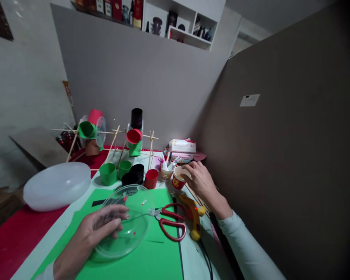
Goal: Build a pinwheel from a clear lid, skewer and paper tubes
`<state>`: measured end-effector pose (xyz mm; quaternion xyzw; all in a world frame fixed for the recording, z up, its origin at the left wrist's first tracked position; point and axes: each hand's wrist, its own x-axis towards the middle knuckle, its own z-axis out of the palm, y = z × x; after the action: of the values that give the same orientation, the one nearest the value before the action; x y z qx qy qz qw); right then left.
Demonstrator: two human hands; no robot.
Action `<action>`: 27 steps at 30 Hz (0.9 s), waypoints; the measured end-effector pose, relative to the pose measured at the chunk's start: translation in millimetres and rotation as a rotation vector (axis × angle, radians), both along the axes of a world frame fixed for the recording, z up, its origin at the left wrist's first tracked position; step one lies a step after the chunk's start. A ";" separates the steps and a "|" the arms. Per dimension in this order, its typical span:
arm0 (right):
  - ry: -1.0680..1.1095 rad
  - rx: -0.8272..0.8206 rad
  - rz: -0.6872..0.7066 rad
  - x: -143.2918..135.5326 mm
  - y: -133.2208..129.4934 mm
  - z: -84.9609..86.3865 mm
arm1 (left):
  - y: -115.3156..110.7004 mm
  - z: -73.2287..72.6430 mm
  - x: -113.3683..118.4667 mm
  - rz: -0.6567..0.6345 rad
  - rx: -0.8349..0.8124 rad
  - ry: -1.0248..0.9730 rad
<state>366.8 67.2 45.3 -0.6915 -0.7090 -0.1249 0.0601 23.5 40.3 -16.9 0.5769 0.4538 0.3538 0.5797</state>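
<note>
My left hand grips a round clear plastic lid at its left side, tilted over a green sheet. A few small red spots show on the lid. At the mouth of a red and white paper cup is my right hand, its fingers curled together over the rim; whether a small thing is between them is hidden. Red-handled scissors lie on the sheet, right of the lid. Beside them rests a yellow glue gun with a black cord.
Green cups, black cups and a red cup stand behind the lid. Stick frames holding coloured tubes rise further back. Left is a white translucent bowl; a marker-filled cup and tissue pack sit near the wall.
</note>
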 end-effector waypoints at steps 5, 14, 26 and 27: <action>-0.101 -0.088 0.147 -24.1 36.3 -13.5 | -1.6 8.8 2.1 -0.009 -0.007 0.023; -0.165 -0.158 0.061 -21.0 65.4 -22.2 | -5.0 11.5 5.3 0.022 -0.040 0.009; -0.159 -0.127 -0.028 -36.4 75.5 -33.1 | -6.9 17.5 7.5 0.040 -0.087 0.020; -0.157 -0.121 -0.029 -37.7 76.7 -33.0 | -7.0 17.1 7.5 0.039 -0.087 0.019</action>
<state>329.2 143.9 12.2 -0.6922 -0.7076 -0.1365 -0.0393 31.0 33.3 0.2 0.5455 0.4856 0.3395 0.5928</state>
